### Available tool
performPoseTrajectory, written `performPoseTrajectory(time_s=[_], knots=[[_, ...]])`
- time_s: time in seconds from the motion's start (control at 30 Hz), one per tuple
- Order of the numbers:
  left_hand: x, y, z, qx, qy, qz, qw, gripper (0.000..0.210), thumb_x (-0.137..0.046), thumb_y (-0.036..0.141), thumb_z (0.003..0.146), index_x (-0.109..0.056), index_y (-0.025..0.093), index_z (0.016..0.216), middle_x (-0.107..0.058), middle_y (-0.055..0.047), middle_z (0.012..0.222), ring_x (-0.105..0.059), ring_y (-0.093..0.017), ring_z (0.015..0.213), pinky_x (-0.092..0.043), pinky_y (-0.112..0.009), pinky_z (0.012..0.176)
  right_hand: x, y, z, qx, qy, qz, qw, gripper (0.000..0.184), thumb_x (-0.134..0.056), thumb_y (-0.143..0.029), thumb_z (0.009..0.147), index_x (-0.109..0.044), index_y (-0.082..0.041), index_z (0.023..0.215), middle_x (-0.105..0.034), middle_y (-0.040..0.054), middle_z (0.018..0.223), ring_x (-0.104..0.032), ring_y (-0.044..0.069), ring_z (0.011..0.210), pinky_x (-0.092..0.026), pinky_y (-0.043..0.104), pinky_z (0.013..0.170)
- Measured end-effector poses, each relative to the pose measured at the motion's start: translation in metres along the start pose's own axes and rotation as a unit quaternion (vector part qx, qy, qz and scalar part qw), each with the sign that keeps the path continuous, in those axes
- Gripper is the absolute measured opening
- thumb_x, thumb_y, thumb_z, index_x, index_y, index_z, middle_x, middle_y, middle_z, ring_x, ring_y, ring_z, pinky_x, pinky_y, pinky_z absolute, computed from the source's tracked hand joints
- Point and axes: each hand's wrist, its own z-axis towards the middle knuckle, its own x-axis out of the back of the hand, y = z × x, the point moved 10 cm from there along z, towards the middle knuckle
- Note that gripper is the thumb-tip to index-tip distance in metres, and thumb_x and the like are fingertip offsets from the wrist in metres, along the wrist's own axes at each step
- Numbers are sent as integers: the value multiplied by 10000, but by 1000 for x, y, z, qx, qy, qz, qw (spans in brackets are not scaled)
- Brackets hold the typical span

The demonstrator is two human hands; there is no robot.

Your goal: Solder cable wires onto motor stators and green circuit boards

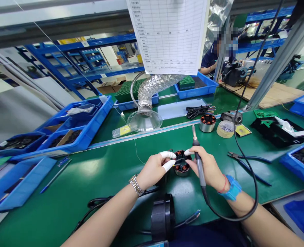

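Half done, perhaps: pinching a round, orange-coiled metal core (183,168) between left hand (153,168) and right hand (209,167), inward of green surface (74,178)'s near edge, grey-black soldering iron (200,168) gripped tip-up, black cylindrical housing (160,218) unattached.

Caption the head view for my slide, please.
Left hand and right hand at a motor coil over a green table, the right also holding a soldering iron.

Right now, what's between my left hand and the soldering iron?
In the head view, the coil ring lies between your left hand and the iron. The fingertips of your right hand are there too, at the ring.
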Motion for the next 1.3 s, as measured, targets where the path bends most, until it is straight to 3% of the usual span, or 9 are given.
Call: performPoseTrajectory(time_s=[0.1, 0.27, 0.57, 0.73, 1.07, 1.3], knots=[[-1, 4, 0, -7, -9, 65, 998, 258, -560, 305, 769, -644, 155, 962, -563, 8, 624, -488, -117, 561, -412, -233, 551, -15, 3, 8, 4, -44, 32, 999, 248, -543, -147, 762, -461, -208, 988, -597, 9, 837, -571, 93, 659, -457, 199, 621], [1, 15, 0, -44, 19, 105, 993, 187, -555, 224, 778, -697, 190, 895, -660, -35, 841, -588, -167, 769, -455, -279, 738, -19, 7, 10, -25, -31, 78, 996, 222, -537, -164, 775, -453, -210, 975, -609, -2, 807, -580, 87, 666, -461, 188, 631], [4, 13, 2, -55, 45, 96, 993, 169, -577, 201, 772, -705, 186, 881, -672, -38, 816, -606, -159, 736, -481, -267, 708, -17, 15, 12, -44, -21, 89, 995, 222, -585, -196, 745, -486, -206, 943, -603, -23, 733, -562, 78, 582, -443, 173, 557], [6, 16, 0, -61, 55, 98, 992, 151, -580, 204, 768, -705, 194, 853, -680, -31, 811, -609, -154, 722, -485, -265, 700, -20, 4, 12, -29, -34, 60, 997, 210, -527, -161, 765, -452, -210, 955, -602, -16, 747, -557, 81, 594, -444, 184, 585], [-2, 19, -7, -85, 93, 141, 982, 215, -524, 217, 809, -692, 192, 940, -669, -44, 826, -606, -162, 740, -481, -268, 689, -19, 2, 9, -27, 32, -18, 999, 181, -478, -141, 778, -444, -209, 942, -556, -17, 723, -537, 91, 599, -422, 192, 588], [-1, 13, -2, -55, 63, 85, 993, 203, -538, 233, 801, -699, 199, 920, -678, -37, 858, -613, -169, 782, -482, -280, 737, -24, 4, 11, -39, -45, 16, 998, 193, -516, -174, 787, -445, -210, 963, -575, -10, 761, -544, 85, 609, -441, 192, 607]])
